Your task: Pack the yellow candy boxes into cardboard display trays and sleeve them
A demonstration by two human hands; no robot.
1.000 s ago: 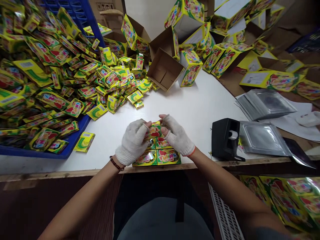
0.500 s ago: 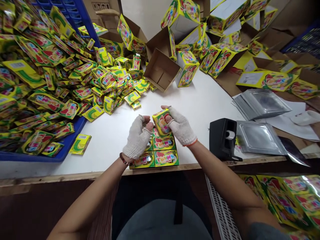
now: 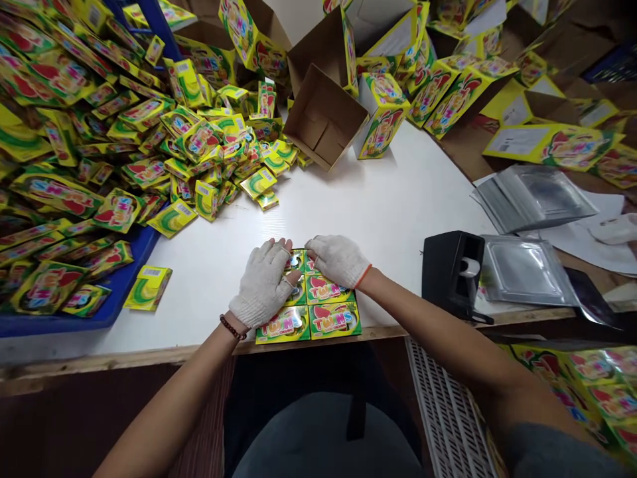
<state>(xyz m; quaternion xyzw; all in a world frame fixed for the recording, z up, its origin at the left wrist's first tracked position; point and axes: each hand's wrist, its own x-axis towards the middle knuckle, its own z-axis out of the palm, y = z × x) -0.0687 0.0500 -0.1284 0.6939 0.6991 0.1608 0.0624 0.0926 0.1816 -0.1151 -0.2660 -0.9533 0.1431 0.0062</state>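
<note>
A block of small yellow-green "Twins" boxes lies in rows near the table's front edge. Across its left side rests my left hand in a white fingerless glove, fingers stretched out and touching the boxes. My right hand, gloved the same way, lies over the far right of the block with its fingers pointing left. It covers part of the boxes there. Neither hand is closed around a box. One loose small box lies on the table to the left.
A blue crate heaped with small boxes stands at left, its pile spilling onto the white table. Open cartons are stacked behind. At right are a black tape dispenser and clear plastic trays.
The small box that my right hand held above the block is now down at the block. Both hands have lowered and flattened onto the boxes. The view has shifted slightly.
</note>
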